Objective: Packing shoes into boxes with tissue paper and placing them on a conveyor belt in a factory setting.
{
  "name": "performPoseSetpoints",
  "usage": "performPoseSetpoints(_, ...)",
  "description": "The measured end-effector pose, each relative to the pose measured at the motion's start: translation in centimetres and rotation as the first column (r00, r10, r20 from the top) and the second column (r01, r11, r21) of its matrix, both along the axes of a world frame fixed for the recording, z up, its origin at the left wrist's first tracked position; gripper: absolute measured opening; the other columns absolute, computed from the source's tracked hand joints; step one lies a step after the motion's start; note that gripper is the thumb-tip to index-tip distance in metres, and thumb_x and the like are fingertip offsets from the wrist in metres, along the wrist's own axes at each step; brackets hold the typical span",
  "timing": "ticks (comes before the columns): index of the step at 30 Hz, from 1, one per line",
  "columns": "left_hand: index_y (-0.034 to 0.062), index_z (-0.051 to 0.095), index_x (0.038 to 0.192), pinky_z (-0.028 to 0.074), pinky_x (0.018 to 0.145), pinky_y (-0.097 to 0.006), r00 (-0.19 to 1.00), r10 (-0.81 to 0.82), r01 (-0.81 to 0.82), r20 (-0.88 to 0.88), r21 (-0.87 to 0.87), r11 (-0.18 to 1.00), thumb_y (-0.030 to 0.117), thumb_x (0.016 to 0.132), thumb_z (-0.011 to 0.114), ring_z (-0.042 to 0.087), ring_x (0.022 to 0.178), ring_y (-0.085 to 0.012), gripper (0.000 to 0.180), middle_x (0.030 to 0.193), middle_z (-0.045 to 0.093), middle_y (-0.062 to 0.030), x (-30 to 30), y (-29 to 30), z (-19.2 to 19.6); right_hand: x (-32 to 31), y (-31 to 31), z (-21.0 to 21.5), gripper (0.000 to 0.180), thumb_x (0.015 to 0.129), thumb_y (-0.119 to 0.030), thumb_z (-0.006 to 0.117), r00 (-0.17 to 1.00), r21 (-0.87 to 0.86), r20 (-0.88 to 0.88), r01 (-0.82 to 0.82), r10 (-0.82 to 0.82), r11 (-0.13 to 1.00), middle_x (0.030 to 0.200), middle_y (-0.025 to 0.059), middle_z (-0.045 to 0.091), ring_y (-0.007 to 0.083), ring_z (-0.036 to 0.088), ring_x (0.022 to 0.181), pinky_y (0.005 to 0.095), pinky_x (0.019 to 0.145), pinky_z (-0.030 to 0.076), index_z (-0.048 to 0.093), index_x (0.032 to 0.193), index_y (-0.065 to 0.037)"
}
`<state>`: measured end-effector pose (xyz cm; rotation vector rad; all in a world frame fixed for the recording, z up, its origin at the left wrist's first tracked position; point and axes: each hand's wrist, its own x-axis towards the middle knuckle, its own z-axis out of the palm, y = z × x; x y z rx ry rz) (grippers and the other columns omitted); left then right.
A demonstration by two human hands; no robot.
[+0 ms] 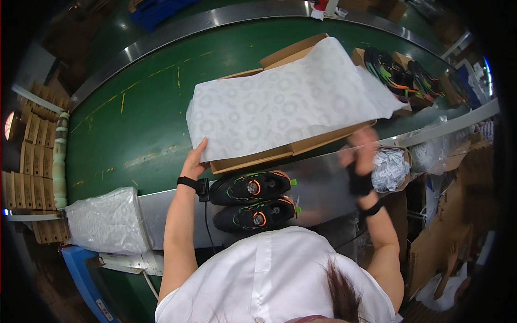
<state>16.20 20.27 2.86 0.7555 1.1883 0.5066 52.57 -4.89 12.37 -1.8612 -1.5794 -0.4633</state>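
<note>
An open cardboard box sits on the green-topped table, its brown rim showing along the near side and its flap rising at the far side. Across the box lies a wide sheet of white paper with a faint grey pattern of rings, covering most of the opening and reaching past the box's right end in a loose, pointed corner. At the box's near left corner is the left hand, its thumb lying against the edge of the paper; the other fingers are mostly hidden, so I cannot tell whether that grip is closed on the sheet. The right hand is just beside the box's near right corner, blurred, and whether its grip is open or closed cannot be made out. Both wrists wear black bands, the left one with a small black block. On the near side of the box, a pair of black shoes with green and orange trim lies side by side on a metal ledge, green tabs pointing right. Right of the box stands a container of crumpled white paper; beyond its far right end are more dark shoes. Well left of the box are a plastic-wrapped bundle and stacked cartons.
</note>
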Motion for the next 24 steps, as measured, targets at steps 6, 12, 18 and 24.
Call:
performPoseSetpoints(6,0.0078,0.040,0.120,0.040,0.079,-0.047,0.999,0.052,-0.052,0.009,-0.052,0.997,0.045,0.085,0.042,0.049,0.101,-0.0264,0.051,0.115,0.049,-0.0093,0.3,0.1,-0.6,-16.2,-2.7,-8.6,0.008,0.058,-0.016,0.059,0.693,-0.376,0.157,-0.618,0.704,0.691,0.061,0.0035,0.050,0.0164,0.049,0.064,0.0356,0.070,0.040,0.054,0.058,-0.009)
performPoseSetpoints(12,0.0060,0.034,0.123,0.042,0.078,-0.053,0.995,0.087,-0.085,0.043,-0.059,0.995,0.039,0.090,0.033,0.047,0.104,-0.0286,0.046,0.121,0.043,-0.0106,-2.0,0.2,-2.8,-16.2,-0.8,-3.2,0.010,0.055,-0.017,0.057,0.714,-0.580,0.093,-0.528,0.694,0.621,0.045,-0.0007,0.043,0.0163,0.046,0.053,0.0356,0.065,0.036,0.049,0.049,-0.015)
performPoseSetpoints(18,-0.0017,0.041,0.115,0.044,0.078,-0.041,0.994,0.094,-0.100,0.056,0.109,0.989,0.034,0.091,0.031,0.051,0.097,-0.0253,0.044,0.112,0.048,-0.0129,-4.4,0.4,-2.9,-12.9,3.6,6.2,0.035,0.067,-0.046,0.058,0.816,-0.705,-0.243,-0.520,0.525,0.482,0.053,0.0046,0.053,0.0192,0.054,0.062,0.0318,0.078,0.036,0.062,0.064,-0.011)
performPoseSetpoints(24,-0.0077,0.050,0.099,0.042,0.069,-0.032,0.957,0.188,-0.036,-0.221,0.553,0.832,0.035,0.091,0.032,0.055,0.077,-0.0215,0.047,0.087,0.057,-0.0161,-4.5,0.9,-1.2,-10.5,13.5,2.0,0.018,0.071,-0.024,0.063,0.341,-0.186,-0.940,-0.503,-0.004,0.844,0.065,0.0013,0.055,0.0109,0.051,0.056,0.0244,0.051,0.040,0.062,0.081,-0.010)
